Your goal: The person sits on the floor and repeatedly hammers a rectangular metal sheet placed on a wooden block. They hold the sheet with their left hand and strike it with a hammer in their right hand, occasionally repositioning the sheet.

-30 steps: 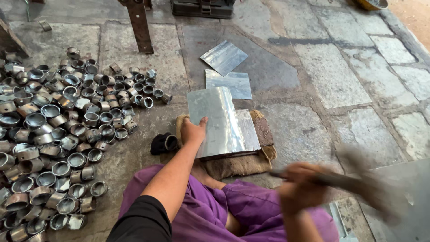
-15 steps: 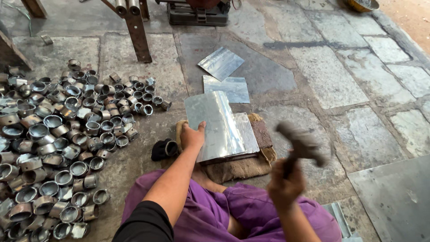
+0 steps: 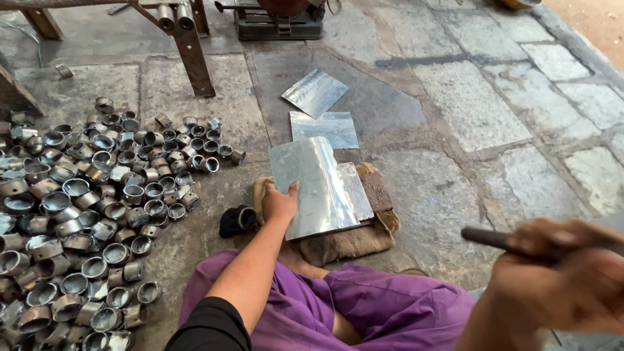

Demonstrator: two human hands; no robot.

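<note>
On the stone floor [image 3: 468, 97], just ahead of crossed legs in purple cloth [image 3: 364, 312]: a shiny metal sheet [image 3: 315, 185] lying curved over a flatter sheet and a dark block, all on a folded brown sack [image 3: 351, 240]. Left hand [image 3: 279, 203] pressed flat on the sheet's near left edge, fingers spread, grip open, pinning rather than clasping. Right hand [image 3: 562, 276] blurred at the lower right, raised off to the side and well apart from the sheet, grip closed round the dark handle [image 3: 494, 238] of a tool; head of the tool out of view, so kind of tool impossible to tell. Likely risk: a stroke landing near the pinning fingers, since hand and sheet edge touch; also a bowed sheet springing or sliding off the block if struck off-centre, and a sharp cut edge under the palm. Two more flat sheets [image 3: 323, 110] lying beyond, just past the far edge. To the left, a wide heap of short metal rings [image 3: 84, 208], nearest ones close to a small black object [image 3: 237, 220] beside the sack, so little spare room there. Open floor to the right and far right, bare slabs. A rusty steel leg [image 3: 194, 55] and a dark machine base [image 3: 279, 19] standing well back
</note>
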